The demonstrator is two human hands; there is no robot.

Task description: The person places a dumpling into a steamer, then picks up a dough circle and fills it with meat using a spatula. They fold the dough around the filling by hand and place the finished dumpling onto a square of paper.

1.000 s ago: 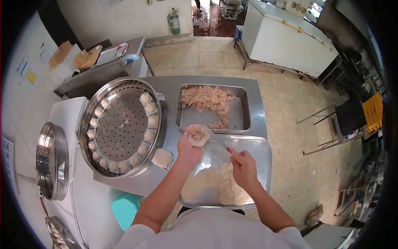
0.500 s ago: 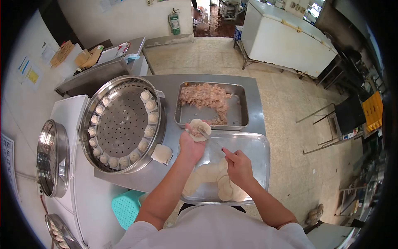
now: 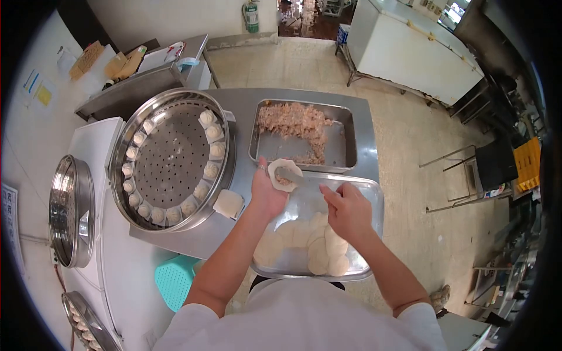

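On the palm and fingers of my left hand [image 3: 268, 196] rests a round dough wrapper [image 3: 290, 166] with meat filling in its middle. My right hand [image 3: 351, 213] grips a thin metal spatula, its handle mostly hidden in the fingers. The spatula's blade [image 3: 297, 178] reaches left onto the filling. Below both hands lies a metal tray [image 3: 379, 213] with several flat dough rounds [image 3: 319, 257], some overlapping. Just beyond the hands stands a deep steel pan [image 3: 352, 143] with a mass of raw minced filling [image 3: 295, 120] toward its far left.
At left, a round perforated steamer tray [image 3: 172, 158] carries an arc of pleated buns [image 3: 216, 150] on paper squares. A stack of paper squares [image 3: 228, 203] lies beside it. Another steamer [image 3: 73, 210] and a turquoise basket stool [image 3: 174, 284] are farther left. A chair [image 3: 494, 167] stands right.
The spatula blade has flattened from a steeper angle and lies across the filling. My right hand has shifted slightly right and up. The whole view has tilted a little downward.
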